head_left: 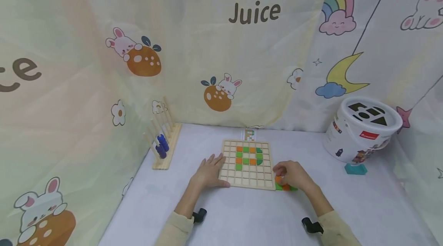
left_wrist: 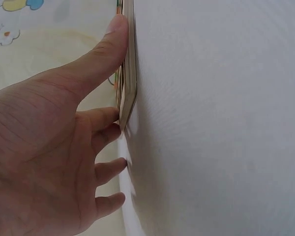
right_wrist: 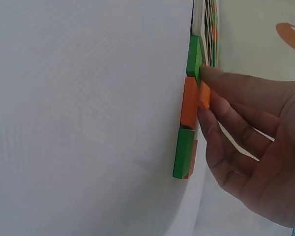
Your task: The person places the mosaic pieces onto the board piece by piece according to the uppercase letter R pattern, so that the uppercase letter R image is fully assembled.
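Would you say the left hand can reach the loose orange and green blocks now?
Probably not easily: the left hand touches the left edge of the square wooden grid board, while the right hand partly covers the orange and green blocks beside its right edge.

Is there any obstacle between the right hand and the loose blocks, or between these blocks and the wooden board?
Nothing visible stands in the way. The right hand is at an orange block, and the loose blocks lie beside the right edge of the wooden board. The left hand rests at the opposite edge, outside that path.
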Action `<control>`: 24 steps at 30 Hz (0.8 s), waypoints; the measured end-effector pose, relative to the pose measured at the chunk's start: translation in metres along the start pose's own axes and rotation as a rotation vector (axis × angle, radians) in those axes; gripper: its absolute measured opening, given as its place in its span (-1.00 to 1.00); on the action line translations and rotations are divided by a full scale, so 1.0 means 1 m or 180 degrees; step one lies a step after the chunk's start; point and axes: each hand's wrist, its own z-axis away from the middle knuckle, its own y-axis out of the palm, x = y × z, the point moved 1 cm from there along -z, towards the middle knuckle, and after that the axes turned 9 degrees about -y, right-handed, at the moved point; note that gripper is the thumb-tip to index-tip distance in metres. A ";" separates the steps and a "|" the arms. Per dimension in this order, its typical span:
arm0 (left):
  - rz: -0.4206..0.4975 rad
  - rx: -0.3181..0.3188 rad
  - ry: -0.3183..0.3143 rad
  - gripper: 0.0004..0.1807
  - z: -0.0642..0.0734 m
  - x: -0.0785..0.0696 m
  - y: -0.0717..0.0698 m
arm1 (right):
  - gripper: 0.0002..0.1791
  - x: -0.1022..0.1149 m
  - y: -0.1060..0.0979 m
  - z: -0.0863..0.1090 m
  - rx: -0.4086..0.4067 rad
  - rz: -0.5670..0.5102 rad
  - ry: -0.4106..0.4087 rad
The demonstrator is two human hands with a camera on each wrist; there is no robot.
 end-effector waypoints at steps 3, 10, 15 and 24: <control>0.0033 -0.0015 0.0000 0.29 0.001 -0.002 -0.001 | -0.58 -0.001 -0.002 -0.001 -0.0014 -0.0006 -0.0012; 0.0024 -0.0013 -0.0009 0.29 0.002 -0.003 -0.004 | -0.56 0.000 -0.011 -0.009 -0.0053 -0.0164 0.0026; 0.0014 -0.0018 -0.0015 0.30 0.002 -0.003 -0.004 | -0.57 0.009 -0.014 -0.021 -0.0198 -0.0155 -0.0274; 0.0073 -0.0051 0.0021 0.30 0.003 -0.002 -0.005 | -0.57 0.025 0.004 -0.049 -0.0323 -0.0499 -0.0609</control>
